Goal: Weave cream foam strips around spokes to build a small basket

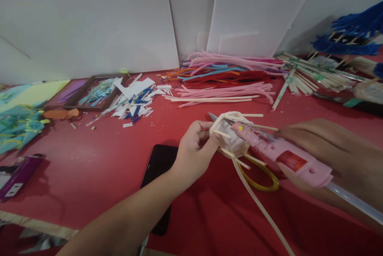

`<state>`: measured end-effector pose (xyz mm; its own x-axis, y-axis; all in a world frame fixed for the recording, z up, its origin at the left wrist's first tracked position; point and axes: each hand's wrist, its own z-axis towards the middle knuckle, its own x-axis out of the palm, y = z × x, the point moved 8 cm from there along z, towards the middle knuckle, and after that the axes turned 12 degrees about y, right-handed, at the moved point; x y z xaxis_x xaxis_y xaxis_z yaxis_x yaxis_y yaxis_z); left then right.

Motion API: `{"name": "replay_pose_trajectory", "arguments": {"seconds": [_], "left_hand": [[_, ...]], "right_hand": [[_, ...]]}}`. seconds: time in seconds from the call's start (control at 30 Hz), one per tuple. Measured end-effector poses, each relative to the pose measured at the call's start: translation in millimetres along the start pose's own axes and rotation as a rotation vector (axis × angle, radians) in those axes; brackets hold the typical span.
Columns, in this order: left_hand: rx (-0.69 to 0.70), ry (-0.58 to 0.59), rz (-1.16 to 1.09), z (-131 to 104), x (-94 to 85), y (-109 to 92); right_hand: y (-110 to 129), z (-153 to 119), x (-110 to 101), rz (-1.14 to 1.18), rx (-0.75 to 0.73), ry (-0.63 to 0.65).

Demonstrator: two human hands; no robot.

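Observation:
My left hand [193, 152] pinches the left rim of a small white round piece [236, 146], which has several thin wooden sticks standing out from its edge. A long cream strand [261, 204] trails from that piece toward the front edge of the view. Wrapped round a pink glue gun [269, 146] is my right hand [326, 140], its fingers partly hidden by the gun. The metal nozzle is at the piece's upper rim; I cannot tell if it touches. A clear glue stick [353, 200] juts from the gun's rear. Scissors with yellow handles [273, 184] lie underneath, partly covered.
A black phone [160, 160] lies beneath my left forearm. Pink pipe cleaners [227, 90] and bundled wooden sticks [302, 78] line the back. Paper scraps [134, 100], a brown frame [94, 108] and a purple tool [22, 174] are to the left. Blue fuzzy shapes [359, 24] stand at right.

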<state>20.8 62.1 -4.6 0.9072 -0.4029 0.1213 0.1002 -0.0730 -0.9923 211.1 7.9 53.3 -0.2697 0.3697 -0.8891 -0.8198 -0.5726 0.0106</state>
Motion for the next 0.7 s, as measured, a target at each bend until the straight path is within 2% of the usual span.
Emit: {"name": "replay_pose_trajectory", "arguments": {"seconds": [0.1,0.23,0.7], "left_hand": [[-0.008,0.009,-0.008,0.6,0.5,0.1],[-0.021,0.011,-0.022,1.1,0.4,1.3],[-0.037,-0.033,0.005,-0.9,-3.5,2.5]], "right_hand": [[11.0,3.3,-8.7,-0.018,-0.118,-0.041],[21.1,14.4,-13.6,-0.073,-0.164,0.018],[16.3,11.0,-14.7,-0.106,-0.074,-0.004]]}}
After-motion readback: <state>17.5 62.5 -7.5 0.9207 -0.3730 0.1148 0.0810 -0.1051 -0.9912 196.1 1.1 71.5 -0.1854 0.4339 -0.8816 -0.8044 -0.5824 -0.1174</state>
